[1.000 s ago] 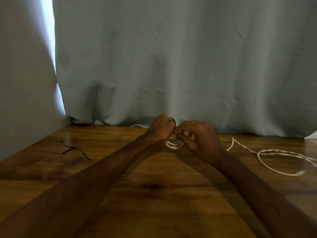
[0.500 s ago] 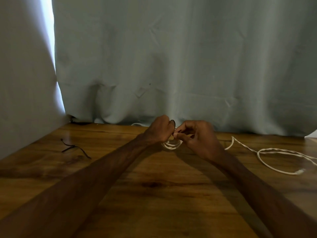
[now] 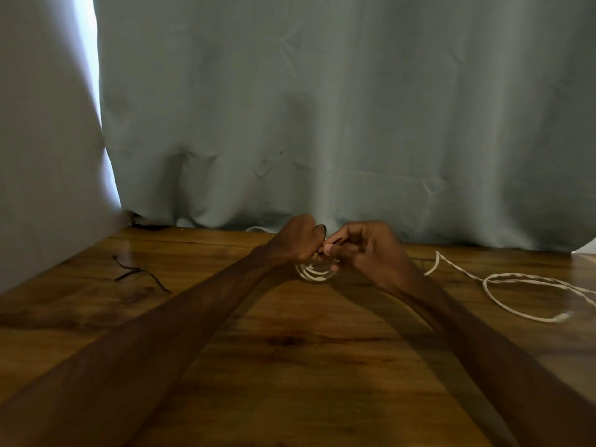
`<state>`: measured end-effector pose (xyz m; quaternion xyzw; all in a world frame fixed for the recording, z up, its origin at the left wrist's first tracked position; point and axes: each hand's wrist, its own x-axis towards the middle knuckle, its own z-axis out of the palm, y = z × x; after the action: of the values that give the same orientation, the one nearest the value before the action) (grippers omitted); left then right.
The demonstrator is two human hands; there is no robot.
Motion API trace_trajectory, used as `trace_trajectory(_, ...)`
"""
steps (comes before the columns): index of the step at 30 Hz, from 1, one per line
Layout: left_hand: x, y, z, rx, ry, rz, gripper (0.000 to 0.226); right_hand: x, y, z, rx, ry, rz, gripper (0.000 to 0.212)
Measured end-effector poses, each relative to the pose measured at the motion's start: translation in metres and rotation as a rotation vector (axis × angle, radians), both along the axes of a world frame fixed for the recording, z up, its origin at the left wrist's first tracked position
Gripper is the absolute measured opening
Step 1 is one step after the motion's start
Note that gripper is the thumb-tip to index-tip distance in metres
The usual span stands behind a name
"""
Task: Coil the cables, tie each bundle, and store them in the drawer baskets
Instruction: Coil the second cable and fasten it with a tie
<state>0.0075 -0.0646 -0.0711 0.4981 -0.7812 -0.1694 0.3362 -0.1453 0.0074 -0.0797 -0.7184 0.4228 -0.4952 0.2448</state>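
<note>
From the head view, my left hand (image 3: 298,241) is closed into a tight fist at the far middle of the desk (image 3: 290,350), its curled fingers gripping the top of the coiled white cable (image 3: 314,274). My right hand (image 3: 367,250) meets it knuckle to knuckle. Its fingers are bent, and the thumb and forefinger pinch a thin dark tie (image 3: 336,241) just above the coil. The coil hangs below both hands, its lower loops on or just above the wood; I cannot tell which.

I count two hands, one coil of several loops, and one loose white cable (image 3: 516,285) lying to the right in an open loop, well apart from the coil. Spare dark ties (image 3: 138,274) lie on the desk to the left. They look like two crossed strips, though I cannot be sure of the number.

The top of the coil is hidden inside my fingers, and the tie is too thin and dim to follow. The loose cable runs out of view at the right edge. A short white curve (image 3: 258,228) shows at the foot of the grey curtain (image 3: 322,108); what it belongs to is unclear.
</note>
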Motion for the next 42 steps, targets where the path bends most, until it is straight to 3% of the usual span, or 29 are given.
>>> trace_trajectory(4, 0.003, -0.006, -0.003, -0.02, -0.083, -0.031, 0.044, 0.0, -0.003, -0.001, -0.13, 0.228, -0.078, 0.005)
trace_trajectory(8, 0.003, -0.003, -0.003, -0.013, 0.012, 0.075, 0.028, 0.008, 0.0, -0.004, -0.217, 0.428, -0.076, 0.007)
trace_trajectory(10, 0.003, -0.001, -0.004, 0.014, 0.028, 0.063, 0.033, 0.011, 0.0, -0.005, -0.228, 0.451, -0.066, 0.008)
trace_trajectory(13, 0.004, 0.0, -0.004, 0.024, 0.047, 0.06, 0.037, 0.009, -0.001, -0.001, -0.143, 0.282, -0.071, 0.004)
trace_trajectory(19, 0.004, -0.004, 0.0, 0.07, 0.118, 0.048, 0.029, 0.002, 0.009, 0.009, 0.236, -0.482, 0.016, 0.006)
trace_trajectory(25, 0.002, -0.004, 0.009, 0.073, -0.118, 0.061, 0.031, 0.0, 0.005, 0.005, 0.33, -0.54, 0.049, 0.008)
trace_trajectory(27, 0.004, -0.013, 0.006, 0.099, -0.007, 0.089, 0.028, 0.001, 0.004, 0.003, 0.319, -0.477, 0.018, 0.006)
trace_trajectory(29, 0.007, -0.016, 0.0, 0.109, 0.134, 0.098, 0.03, 0.002, 0.002, -0.001, 0.18, -0.196, -0.11, 0.003)
trace_trajectory(31, 0.007, -0.013, -0.003, 0.027, 0.122, 0.083, 0.036, 0.007, 0.0, -0.004, -0.004, 0.058, -0.202, 0.01)
trace_trajectory(36, 0.006, -0.007, -0.01, -0.236, -0.097, -0.15, 0.039, 0.008, 0.0, 0.0, -0.261, 0.228, -0.323, 0.046)
trace_trajectory(39, 0.005, -0.006, -0.01, -0.256, -0.059, -0.225, 0.043, 0.009, 0.004, 0.004, -0.253, 0.322, -0.34, 0.035)
trace_trajectory(42, 0.0, -0.004, -0.011, -0.215, -0.05, -0.167, 0.043, 0.01, 0.005, 0.003, -0.248, 0.292, -0.349, 0.026)
